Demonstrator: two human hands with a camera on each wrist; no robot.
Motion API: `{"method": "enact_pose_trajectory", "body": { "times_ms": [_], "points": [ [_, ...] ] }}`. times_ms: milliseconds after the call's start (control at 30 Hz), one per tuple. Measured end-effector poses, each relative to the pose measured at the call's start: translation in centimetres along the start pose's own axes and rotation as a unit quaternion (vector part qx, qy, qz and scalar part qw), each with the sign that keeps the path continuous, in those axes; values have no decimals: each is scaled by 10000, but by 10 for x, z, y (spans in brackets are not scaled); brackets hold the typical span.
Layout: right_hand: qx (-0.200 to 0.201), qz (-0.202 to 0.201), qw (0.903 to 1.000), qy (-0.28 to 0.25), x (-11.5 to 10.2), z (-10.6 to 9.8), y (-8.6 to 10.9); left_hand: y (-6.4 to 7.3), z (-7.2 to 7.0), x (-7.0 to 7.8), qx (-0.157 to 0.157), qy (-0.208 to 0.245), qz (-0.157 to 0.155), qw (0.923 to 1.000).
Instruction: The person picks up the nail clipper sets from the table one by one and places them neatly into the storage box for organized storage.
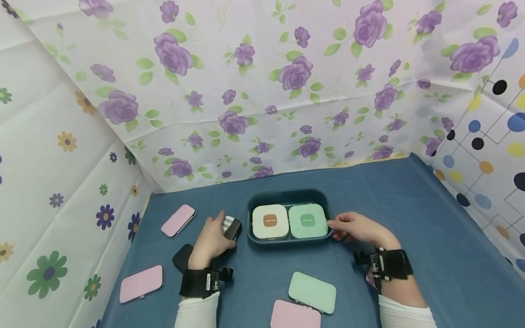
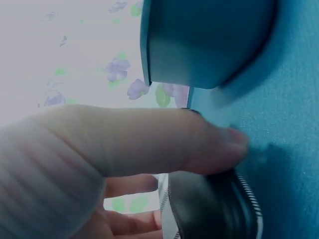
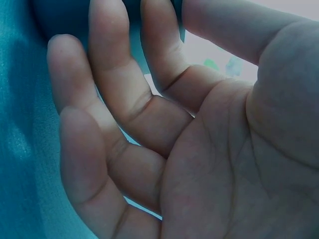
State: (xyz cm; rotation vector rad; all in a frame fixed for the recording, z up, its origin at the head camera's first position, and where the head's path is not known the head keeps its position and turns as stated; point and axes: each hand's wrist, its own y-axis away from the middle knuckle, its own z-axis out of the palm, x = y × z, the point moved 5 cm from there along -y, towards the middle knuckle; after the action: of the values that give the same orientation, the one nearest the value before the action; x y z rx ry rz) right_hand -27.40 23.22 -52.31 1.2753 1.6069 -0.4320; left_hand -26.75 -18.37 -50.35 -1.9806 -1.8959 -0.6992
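Observation:
My left hand (image 1: 211, 239) grips a small black zipped case (image 1: 233, 229) with white stripes, left of a dark blue tray (image 1: 289, 242). In the left wrist view the thumb (image 2: 164, 139) lies across the case (image 2: 209, 204), with fingers on its far side. At the tray's right wall, my right hand (image 1: 361, 228) pinches the rim between thumb and index finger; its other fingers curl loosely outside. The tray holds a cream square box (image 1: 270, 231) with a brown label and a mint square box (image 1: 307, 232) with a green label, side by side.
Two pink flat cases (image 1: 178, 221) (image 1: 141, 284) lie at the left. A black case (image 1: 182, 258) is partly under my left wrist. In front of the tray lie a mint case (image 1: 312, 292) and a pink case (image 1: 295, 315). Flowered sheets (image 1: 234, 123) rise behind the blue tabletop (image 1: 443, 250).

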Motion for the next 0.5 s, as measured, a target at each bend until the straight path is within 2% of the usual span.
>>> {"method": "enact_pose_trajectory", "body": {
  "times_ms": [233, 500],
  "points": [
    [-14, -13, 10000, -14, -1, 0, 0, -1, -5, 0, 359, 36, -3, 9993],
    [-11, -15, 10000, 15, 0, -1, 0, 0, -10, 1, 563, -35, 113, 9983]
  ]
}}
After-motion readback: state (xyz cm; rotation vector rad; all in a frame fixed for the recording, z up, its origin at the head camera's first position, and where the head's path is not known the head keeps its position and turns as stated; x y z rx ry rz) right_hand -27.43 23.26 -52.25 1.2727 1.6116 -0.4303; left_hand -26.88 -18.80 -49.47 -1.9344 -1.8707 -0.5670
